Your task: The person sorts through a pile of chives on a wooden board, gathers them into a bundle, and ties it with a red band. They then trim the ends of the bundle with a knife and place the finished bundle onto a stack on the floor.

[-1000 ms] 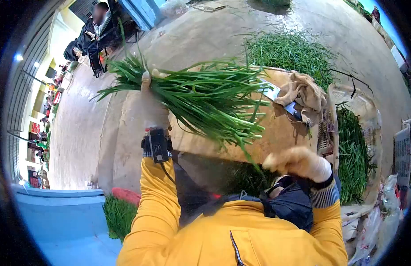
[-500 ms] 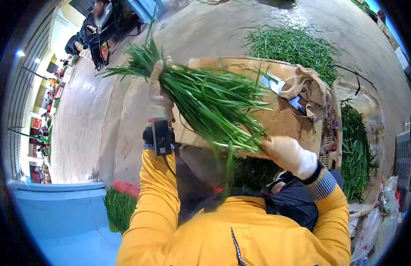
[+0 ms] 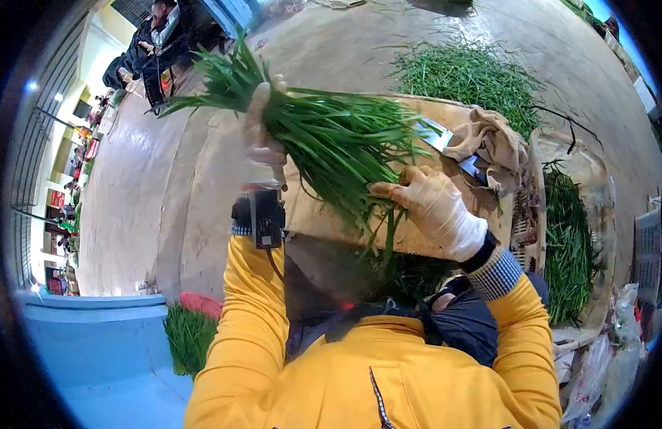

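Note:
My gloved left hand point(image 3: 263, 143) is wrapped round a thick bunch of garlic chives point(image 3: 331, 132), holding it above a wooden board point(image 3: 481, 211). Green leaves fan out past the hand at the upper left, while the longer part slants down to the right. At the lower right end of the bunch is my gloved right hand point(image 3: 441, 207). Its thumb and fingers pinch a few drooping chive blades, and fingers partly cover them. Beyond that hand, on the board, lie a crumpled brown cloth point(image 3: 491, 139) and a flat shiny piece point(image 3: 436, 134).
Loose green leaves point(image 3: 470, 79) are heaped on the floor past the board. A crate point(image 3: 606, 214) of greens stands at right, with plastic bags point(image 3: 620, 357) nearby. More chives point(image 3: 188, 336) lie at left beside a blue ledge point(image 3: 95, 318). A person point(image 3: 156, 43) sits far off.
My right hand has moved up and turned, from the stem ends to pinching hanging blades. The bunch's lower end has shifted slightly left; my left hand keeps its hold.

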`<act>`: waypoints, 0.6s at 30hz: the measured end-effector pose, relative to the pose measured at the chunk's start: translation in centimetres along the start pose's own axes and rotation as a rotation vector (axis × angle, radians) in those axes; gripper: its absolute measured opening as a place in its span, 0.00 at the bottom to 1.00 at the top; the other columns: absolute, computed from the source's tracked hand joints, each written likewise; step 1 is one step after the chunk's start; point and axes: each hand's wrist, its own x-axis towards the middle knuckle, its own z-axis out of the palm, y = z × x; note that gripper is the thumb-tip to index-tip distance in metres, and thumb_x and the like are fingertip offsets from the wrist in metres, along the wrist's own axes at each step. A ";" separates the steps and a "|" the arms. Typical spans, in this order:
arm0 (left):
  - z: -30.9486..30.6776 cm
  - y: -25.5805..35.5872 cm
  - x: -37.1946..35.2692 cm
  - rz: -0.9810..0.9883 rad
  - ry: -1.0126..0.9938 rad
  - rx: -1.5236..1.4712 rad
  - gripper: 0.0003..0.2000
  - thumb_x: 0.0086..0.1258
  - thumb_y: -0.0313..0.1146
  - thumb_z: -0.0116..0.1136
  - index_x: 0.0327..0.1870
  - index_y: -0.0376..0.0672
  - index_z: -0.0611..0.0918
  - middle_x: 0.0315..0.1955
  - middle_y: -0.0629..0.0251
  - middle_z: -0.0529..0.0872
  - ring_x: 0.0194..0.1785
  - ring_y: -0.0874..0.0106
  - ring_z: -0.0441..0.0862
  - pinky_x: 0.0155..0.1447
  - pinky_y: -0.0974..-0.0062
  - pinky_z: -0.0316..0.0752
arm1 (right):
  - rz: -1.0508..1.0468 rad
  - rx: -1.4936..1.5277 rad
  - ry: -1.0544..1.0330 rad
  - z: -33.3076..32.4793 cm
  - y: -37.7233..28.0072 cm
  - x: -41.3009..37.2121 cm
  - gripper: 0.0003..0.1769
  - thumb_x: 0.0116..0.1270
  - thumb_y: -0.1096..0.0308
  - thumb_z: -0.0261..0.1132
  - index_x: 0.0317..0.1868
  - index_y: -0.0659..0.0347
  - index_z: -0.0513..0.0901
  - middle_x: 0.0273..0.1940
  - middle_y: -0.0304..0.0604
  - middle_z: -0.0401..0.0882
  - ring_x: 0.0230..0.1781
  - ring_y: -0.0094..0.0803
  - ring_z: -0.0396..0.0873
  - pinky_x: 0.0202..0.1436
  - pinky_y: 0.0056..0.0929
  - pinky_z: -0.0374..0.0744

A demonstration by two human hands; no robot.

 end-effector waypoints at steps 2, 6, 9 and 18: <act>0.7 -0.4 -0.3 0.056 -0.019 0.090 0.16 0.67 0.38 0.60 0.50 0.39 0.78 0.37 0.65 0.84 0.37 0.71 0.81 0.43 0.70 0.80 | 0.018 0.110 -0.080 1.1 0.5 0.3 0.32 0.47 0.57 0.71 0.56 0.46 0.75 0.42 0.50 0.75 0.39 0.47 0.77 0.41 0.40 0.76; 0.5 -0.4 0.6 0.010 -0.061 0.006 0.14 0.67 0.38 0.59 0.49 0.41 0.78 0.36 0.67 0.83 0.38 0.72 0.81 0.44 0.70 0.80 | 0.095 0.369 0.054 1.3 0.2 -0.9 0.34 0.46 0.53 0.72 0.56 0.48 0.74 0.36 0.49 0.75 0.36 0.48 0.77 0.37 0.40 0.76; 0.5 -0.7 1.2 0.013 -0.068 0.043 0.15 0.69 0.40 0.56 0.51 0.41 0.78 0.39 0.63 0.85 0.41 0.68 0.82 0.47 0.66 0.78 | 0.105 0.266 0.183 3.0 -0.7 -2.1 0.31 0.44 0.56 0.74 0.52 0.50 0.75 0.32 0.45 0.76 0.33 0.46 0.77 0.35 0.39 0.76; 1.3 -1.4 1.2 0.056 -0.152 0.052 0.14 0.71 0.39 0.54 0.51 0.41 0.78 0.36 0.67 0.84 0.40 0.70 0.81 0.46 0.67 0.79 | 0.461 0.511 0.296 4.9 -2.8 -2.9 0.27 0.44 0.66 0.77 0.46 0.55 0.77 0.29 0.42 0.76 0.28 0.37 0.77 0.31 0.32 0.77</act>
